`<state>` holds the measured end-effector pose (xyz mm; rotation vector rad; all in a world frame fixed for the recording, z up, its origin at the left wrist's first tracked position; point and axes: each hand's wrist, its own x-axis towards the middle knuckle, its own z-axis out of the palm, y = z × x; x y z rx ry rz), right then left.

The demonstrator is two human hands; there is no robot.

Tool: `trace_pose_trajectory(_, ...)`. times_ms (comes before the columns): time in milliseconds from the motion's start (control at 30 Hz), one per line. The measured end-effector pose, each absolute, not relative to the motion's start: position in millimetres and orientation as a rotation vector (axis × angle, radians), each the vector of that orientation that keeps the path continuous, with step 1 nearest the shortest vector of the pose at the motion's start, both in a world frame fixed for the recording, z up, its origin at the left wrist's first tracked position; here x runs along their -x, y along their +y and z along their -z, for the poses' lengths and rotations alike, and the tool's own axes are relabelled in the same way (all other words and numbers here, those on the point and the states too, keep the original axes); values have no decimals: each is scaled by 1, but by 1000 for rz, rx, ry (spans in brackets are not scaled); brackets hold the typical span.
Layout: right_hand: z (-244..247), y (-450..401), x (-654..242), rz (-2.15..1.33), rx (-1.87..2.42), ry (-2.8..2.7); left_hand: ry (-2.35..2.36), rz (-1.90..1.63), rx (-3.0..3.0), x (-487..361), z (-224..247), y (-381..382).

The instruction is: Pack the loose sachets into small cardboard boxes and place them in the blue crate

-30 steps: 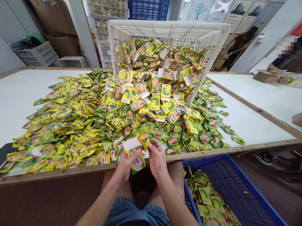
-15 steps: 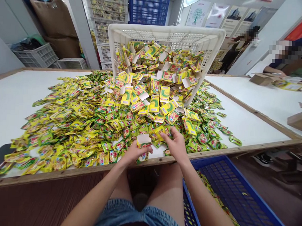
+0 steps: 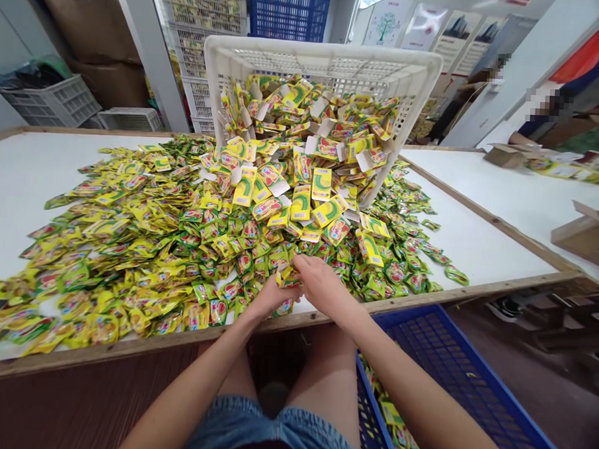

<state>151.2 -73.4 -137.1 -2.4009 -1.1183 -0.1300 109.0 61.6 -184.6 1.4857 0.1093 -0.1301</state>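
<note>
Near the front edge of the table, my left hand (image 3: 271, 297) is closed around a small open carton (image 3: 289, 287), mostly hidden by the fingers. My right hand (image 3: 319, 281) meets it from the right, its fingers pinched over the carton's top. A yellow foil packet (image 3: 283, 274) shows at those fingertips; how far it sits inside the carton I cannot tell. Around both hands lie many loose yellow and green packets (image 3: 144, 244). Beyond them, small yellow cartons (image 3: 301, 202) with open flaps spill from a tipped white plastic basket (image 3: 324, 50).
A wooden rim (image 3: 135, 343) edges the white table. Below it on the right stands a blue crate (image 3: 476, 378) with packets inside. Brown cardboard boxes (image 3: 587, 234) rest on the neighbouring table, where another person's arm (image 3: 524, 139) shows. Stacked crates (image 3: 202, 55) stand behind.
My right hand has moved left from the pile to the carton, bringing a yellow packet. My left hand stays in place with the carton. The view has shifted slightly.
</note>
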Motion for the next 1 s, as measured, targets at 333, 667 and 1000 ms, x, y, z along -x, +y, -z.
trace_pose_trajectory(333,137,-62,-152,70,2275,-1187,80,127,-1473,-110,195,68)
trace_pose_trajectory(667,132,-56,-158,9,2299,-1302,74,120,-1473,-108,196,65)
trace_pose_trajectory(1000,158,-61,-165,201,2342,-1184,-20,155,-1447,-109,195,66)
